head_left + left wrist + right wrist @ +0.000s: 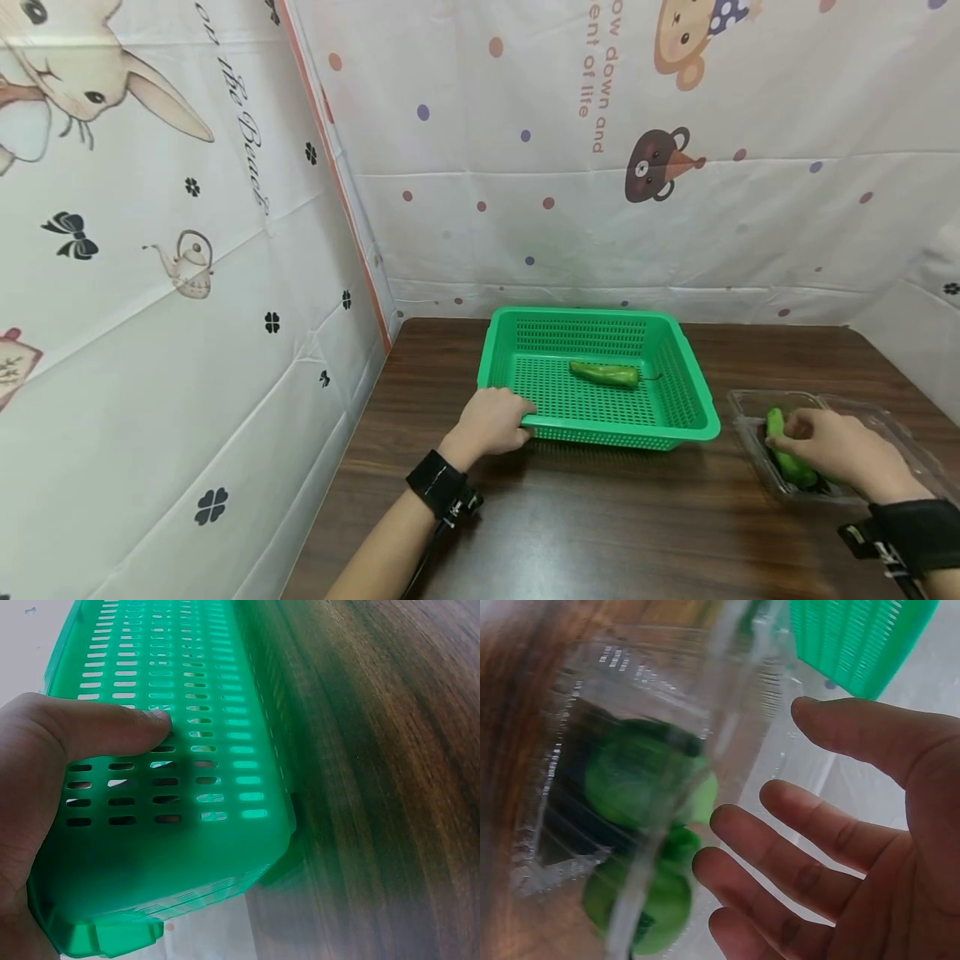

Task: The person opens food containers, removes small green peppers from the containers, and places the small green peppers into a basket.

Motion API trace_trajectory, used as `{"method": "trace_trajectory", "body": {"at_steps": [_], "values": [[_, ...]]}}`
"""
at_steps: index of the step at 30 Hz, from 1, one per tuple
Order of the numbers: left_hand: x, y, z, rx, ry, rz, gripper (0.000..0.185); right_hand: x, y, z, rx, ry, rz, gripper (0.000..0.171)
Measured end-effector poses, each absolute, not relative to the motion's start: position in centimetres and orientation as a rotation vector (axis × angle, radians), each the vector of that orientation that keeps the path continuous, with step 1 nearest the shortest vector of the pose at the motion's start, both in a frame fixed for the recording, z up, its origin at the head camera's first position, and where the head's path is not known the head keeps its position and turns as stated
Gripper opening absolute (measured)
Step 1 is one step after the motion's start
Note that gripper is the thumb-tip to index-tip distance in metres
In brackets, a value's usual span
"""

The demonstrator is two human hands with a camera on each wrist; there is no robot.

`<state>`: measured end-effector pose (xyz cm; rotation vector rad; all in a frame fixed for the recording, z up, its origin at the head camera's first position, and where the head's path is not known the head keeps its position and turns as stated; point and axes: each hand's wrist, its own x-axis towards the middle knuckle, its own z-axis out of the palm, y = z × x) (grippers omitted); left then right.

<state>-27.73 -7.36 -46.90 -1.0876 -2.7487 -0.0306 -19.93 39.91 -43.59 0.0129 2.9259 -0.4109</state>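
Just under the right hand (847, 450) stood a clear plastic box (756, 457) with green peppers (795, 473) inside; its exact count was hidden by the hand and the plastic. Another clear section (900, 429), apparently the lid, lay beyond that hand's knuckles and to their right. Between the two hands and a little farther off, a green basket (622, 431) with slotted walls rested on the dark wooden table (585, 517), a single long pepper (603, 374) lying across its floor, ahead and to the right of the left hand (491, 425).

The left hand gripped the basket's near left corner, fingers over the rim and thumb laid along the slotted outer wall. The right hand was loosely spread, thumb well apart from the fingers, holding nothing; whether a fingertip touched a pepper could not be told.

Farthest from the hands, the printed hanging read "on the Beach" (240, 117) on the left side; on the back, cut-off lettering (600, 75) showed "ow down and" and "ent of life".
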Motion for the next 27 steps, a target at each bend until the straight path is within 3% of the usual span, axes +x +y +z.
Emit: {"method": "trace_trajectory", "body": {"at_steps": [7, 27], "values": [[-27.77, -7.34, -46.74, -1.088, -2.761, -0.039, 0.009, -19.82, 39.89, -44.30, 0.025, 2.912, -0.411, 0.059], [-27.93, -7.50, -46.48, -1.093, -2.777, -0.045, 0.011, -20.07, 39.43, -44.50, 0.104, 2.914, -0.373, 0.052]]}}
